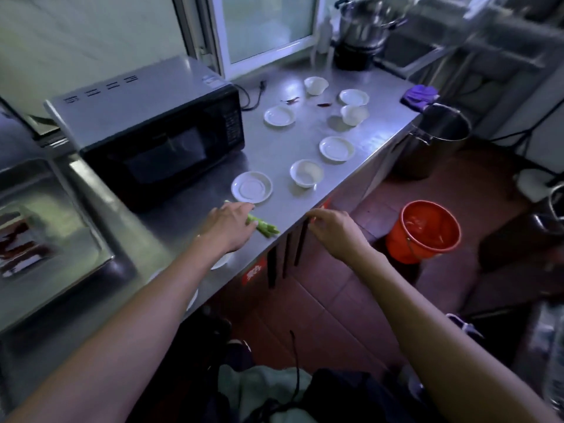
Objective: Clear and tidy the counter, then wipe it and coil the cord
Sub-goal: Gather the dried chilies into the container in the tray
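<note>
L hand point(227, 224) fingers straight, flat on green stalks point(265, 228) mid-frame; R hand point(332, 230) loosely curled, empty, at counter point(274, 148) edge.

L grip point(227, 227) flat — R grip point(332, 230) loosely curled

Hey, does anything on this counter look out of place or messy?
Yes. Green vegetable scraps lie loose at the counter front edge by the left hand, a red chilli sits bare among the white dishes, and the cord beside the microwave sprawls uncoiled.
</note>
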Demonstrator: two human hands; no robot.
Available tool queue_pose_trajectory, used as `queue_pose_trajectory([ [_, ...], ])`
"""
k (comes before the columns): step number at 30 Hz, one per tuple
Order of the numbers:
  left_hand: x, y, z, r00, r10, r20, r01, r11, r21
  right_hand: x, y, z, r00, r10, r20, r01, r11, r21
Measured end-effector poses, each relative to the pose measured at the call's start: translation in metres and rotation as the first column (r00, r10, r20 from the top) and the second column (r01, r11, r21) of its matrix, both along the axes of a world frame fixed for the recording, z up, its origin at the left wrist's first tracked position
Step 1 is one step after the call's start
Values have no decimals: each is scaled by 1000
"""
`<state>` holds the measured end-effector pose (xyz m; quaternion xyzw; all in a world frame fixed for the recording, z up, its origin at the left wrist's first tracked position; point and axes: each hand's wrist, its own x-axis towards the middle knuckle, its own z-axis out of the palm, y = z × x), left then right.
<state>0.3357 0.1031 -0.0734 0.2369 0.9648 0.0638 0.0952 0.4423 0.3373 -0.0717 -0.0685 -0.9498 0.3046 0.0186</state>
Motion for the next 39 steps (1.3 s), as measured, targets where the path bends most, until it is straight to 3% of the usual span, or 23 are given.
queue_pose_trajectory([
  [8, -27, 79, -22, 987, -140, 76, 136, 989, 65, 4, 61, -14, 994, -103, 21, 103, 994, 27],
  [13, -70, 123, -37, 977, -184, 106, 177, 982, 71, -33, 87, -23, 991, -122, 58, 117, 990, 82],
  [20, -141, 190, -41, 960, -253, 118, 242, 965, 101, -98, 125, -24, 952, -180, 246, 142, 976, 164],
  [24, -165, 236, -43, 926, -351, 139, 340, 936, 94, -107, 148, -24, 944, -236, 230, 198, 964, 178],
  [33, -172, 325, -58, 843, -494, 214, 497, 867, 44, -86, 232, -42, 849, -372, 375, 354, 928, 117],
  [39, -182, 411, -51, 838, -515, 179, 527, 850, -21, -101, 302, -50, 864, -345, 367, 348, 936, 61],
])
